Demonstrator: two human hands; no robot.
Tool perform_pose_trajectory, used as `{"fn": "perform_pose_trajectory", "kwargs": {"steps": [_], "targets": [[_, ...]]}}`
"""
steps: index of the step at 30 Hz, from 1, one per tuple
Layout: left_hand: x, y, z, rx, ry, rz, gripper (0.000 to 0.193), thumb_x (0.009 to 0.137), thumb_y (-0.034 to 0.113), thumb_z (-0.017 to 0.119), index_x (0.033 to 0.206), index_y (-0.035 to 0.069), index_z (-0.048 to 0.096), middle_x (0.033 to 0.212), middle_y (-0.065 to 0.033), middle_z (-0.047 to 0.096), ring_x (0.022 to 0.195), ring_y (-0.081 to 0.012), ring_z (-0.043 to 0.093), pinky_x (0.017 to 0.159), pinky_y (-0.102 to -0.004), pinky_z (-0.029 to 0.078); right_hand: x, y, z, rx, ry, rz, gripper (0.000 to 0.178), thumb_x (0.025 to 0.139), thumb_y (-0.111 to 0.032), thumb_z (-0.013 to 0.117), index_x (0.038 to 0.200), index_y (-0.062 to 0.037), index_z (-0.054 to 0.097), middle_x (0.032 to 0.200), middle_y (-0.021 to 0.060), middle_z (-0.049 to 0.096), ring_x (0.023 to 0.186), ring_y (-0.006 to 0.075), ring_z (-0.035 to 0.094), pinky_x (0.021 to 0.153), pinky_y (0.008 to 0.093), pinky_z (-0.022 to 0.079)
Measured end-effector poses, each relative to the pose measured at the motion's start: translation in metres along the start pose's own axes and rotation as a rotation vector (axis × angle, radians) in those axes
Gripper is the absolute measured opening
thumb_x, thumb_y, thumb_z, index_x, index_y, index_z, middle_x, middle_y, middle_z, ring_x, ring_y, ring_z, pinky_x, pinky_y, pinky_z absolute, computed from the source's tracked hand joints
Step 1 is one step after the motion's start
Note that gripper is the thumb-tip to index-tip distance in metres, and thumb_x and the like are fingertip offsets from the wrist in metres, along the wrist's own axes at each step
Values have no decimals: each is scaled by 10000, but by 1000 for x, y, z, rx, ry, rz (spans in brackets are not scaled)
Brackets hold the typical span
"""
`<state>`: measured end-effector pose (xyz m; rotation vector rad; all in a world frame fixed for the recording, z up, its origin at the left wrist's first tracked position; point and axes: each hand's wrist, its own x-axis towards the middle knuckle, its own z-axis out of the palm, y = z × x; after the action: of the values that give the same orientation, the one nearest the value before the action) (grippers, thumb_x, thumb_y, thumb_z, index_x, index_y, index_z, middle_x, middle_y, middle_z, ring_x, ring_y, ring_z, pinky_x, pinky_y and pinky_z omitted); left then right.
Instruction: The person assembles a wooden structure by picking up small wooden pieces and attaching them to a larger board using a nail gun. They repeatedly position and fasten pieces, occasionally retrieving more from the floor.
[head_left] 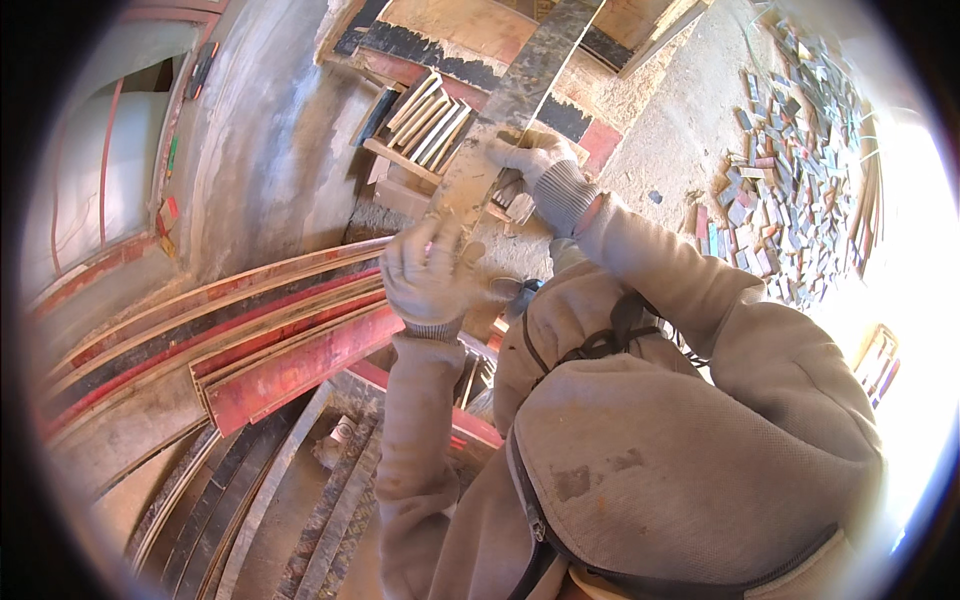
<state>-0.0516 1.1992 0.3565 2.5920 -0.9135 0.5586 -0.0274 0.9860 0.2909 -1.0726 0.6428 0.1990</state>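
A long, worn plank [513, 95] with dark smears slants away from me, its near end between my hands. My left hand [425, 275], in a pale work glove, grips that near end with its fingers over the wood; it is a little blurred. Higher up, my right hand [545, 165], also gloved, is closed on the plank's right edge, its fingers on the top face. Just left of the plank, several thin wood strips [430, 120] stand in a wooden box [400, 160]. Small wood pieces [515, 200] lie under my right hand.
Long red and dark boards [300, 360] are stacked at the left, with more planks [330, 530] below them. A white can-like thing [343, 430] sits among those. A large heap of small wood offcuts [775, 200] covers the floor at right. A stained wall [270, 130] rises at left.
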Motion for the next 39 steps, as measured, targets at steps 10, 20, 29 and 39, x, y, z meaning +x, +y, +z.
{"fn": "perform_pose_trajectory", "kwargs": {"steps": [10,20,29,39], "targets": [[-32,3,-2,-188,-104,150,391,719,131,864,1081,166,719,1062,-17,678,975,-271,645,868,-433,524,11,2,-6,-9,100,62,318,913,-230,800,1050,45,718,902,119,750,709,180,713,620,304,602],[-154,-15,-44,-369,33,-1198,192,974,177,712,984,-13,734,872,-162,736,757,-227,665,727,-380,576,93,39,-92,-272,287,79,334,952,-284,751,1188,-50,714,999,52,752,837,171,715,730,352,611],[-354,-11,-164,196,171,-1872,193,978,225,639,1136,115,656,1010,-147,700,977,-334,673,843,-481,540,170,-37,-24,-813,69,-668,335,956,-257,740,1205,-38,693,999,65,744,846,192,712,741,357,605],[-555,-107,-421,907,1094,-2155,901,760,402,832,1480,56,415,1463,-225,492,1300,-412,534,1083,-487,472,-56,184,153,-1156,-776,-570,337,960,-226,728,1224,-24,670,998,80,735,856,216,709,753,362,598]]}}
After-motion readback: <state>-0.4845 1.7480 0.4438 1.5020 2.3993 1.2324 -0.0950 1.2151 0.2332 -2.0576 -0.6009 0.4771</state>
